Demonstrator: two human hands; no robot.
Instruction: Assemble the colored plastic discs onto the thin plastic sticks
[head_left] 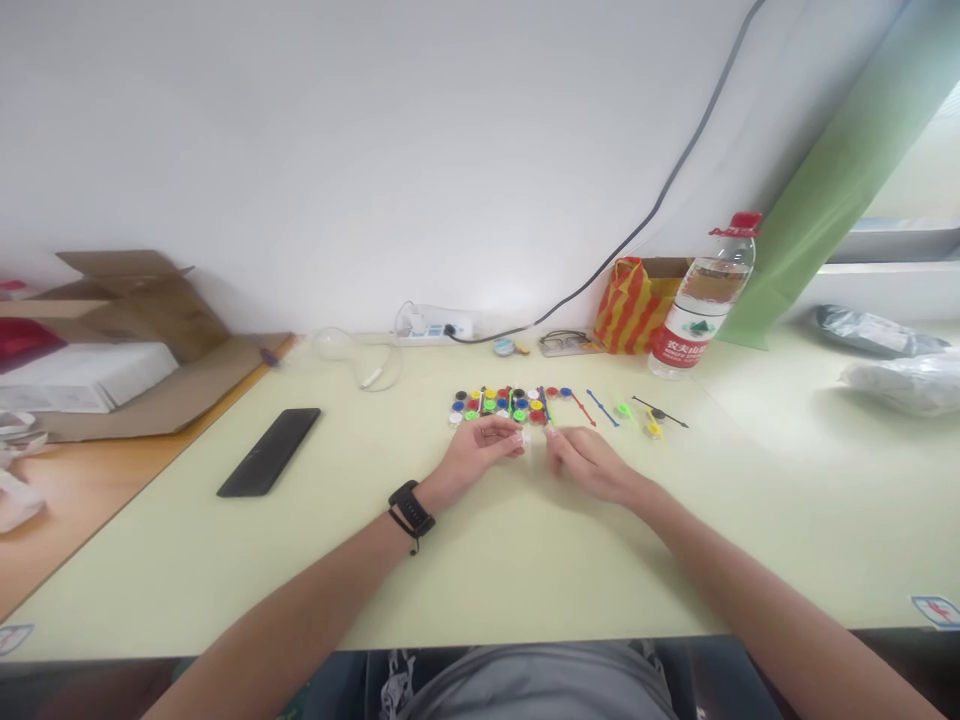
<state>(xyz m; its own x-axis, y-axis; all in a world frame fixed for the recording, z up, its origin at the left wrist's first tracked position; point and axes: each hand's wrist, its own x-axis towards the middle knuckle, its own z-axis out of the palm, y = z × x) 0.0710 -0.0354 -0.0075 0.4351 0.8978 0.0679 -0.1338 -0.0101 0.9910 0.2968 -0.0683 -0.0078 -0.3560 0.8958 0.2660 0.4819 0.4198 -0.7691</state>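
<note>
My left hand (pixel 484 448), with a black watch on its wrist, pinches a small whitish piece (pixel 525 438) between thumb and fingers. Just to its right, my right hand (pixel 589 460) is closed in a pinch, and what its fingertips hold is too small to make out. Right behind both hands lie rows of small round coloured discs (pixel 491 405) in black, white, blue, red, yellow and green, with thin sticks among them. To the right are a red arrow-tipped stick (pixel 583 408), a blue stick (pixel 602 408), and a black stick (pixel 671 415) near loose green, yellow and black discs (pixel 654 430).
A black phone-like slab (pixel 270 452) lies at left, beyond it an open cardboard box (pixel 150 350). A power strip (pixel 431 326) and cable run along the wall. At the back right stand a water bottle (pixel 701 300) and a red-yellow bag (pixel 634 310); plastic packages (pixel 900 370) lie far right.
</note>
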